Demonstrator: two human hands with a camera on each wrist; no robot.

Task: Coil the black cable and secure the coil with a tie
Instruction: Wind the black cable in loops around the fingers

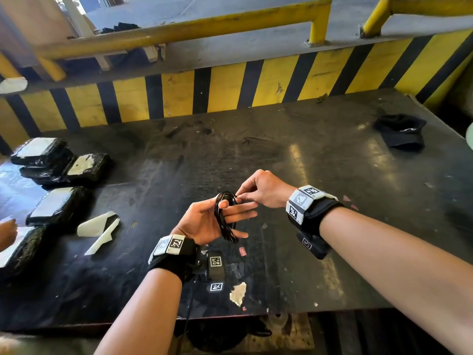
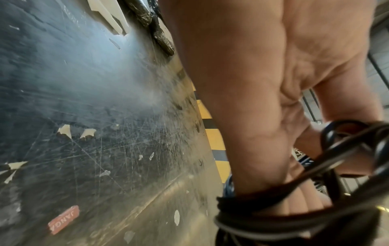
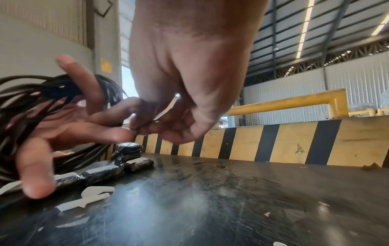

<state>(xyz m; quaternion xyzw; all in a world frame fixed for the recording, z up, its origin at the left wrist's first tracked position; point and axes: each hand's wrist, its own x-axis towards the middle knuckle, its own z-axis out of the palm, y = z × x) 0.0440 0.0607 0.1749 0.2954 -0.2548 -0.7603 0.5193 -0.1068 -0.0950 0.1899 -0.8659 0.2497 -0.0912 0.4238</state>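
Note:
The black cable is wound into a coil (image 1: 225, 221) that lies across my upturned left hand (image 1: 230, 211) above the black table (image 1: 320, 162). The left thumb presses the loops against the fingers. In the left wrist view the coil (image 2: 273, 221) wraps round the fingers below the palm. My right hand (image 1: 239, 197) reaches in from the right and pinches a thin dark strand (image 3: 156, 108) at the coil's upper right edge. The right wrist view shows that pinch (image 3: 139, 128) beside the coil (image 3: 31, 103). Whether the strand is a tie or the cable's end I cannot tell.
Several black wrapped packs (image 1: 64, 165) sit at the table's left, with white paper scraps (image 1: 99, 229) near them. A black cap (image 1: 399, 131) lies at the back right. A yellow-and-black striped barrier (image 1: 230, 90) backs the table. Another person's hand (image 1: 6, 231) shows at the left edge.

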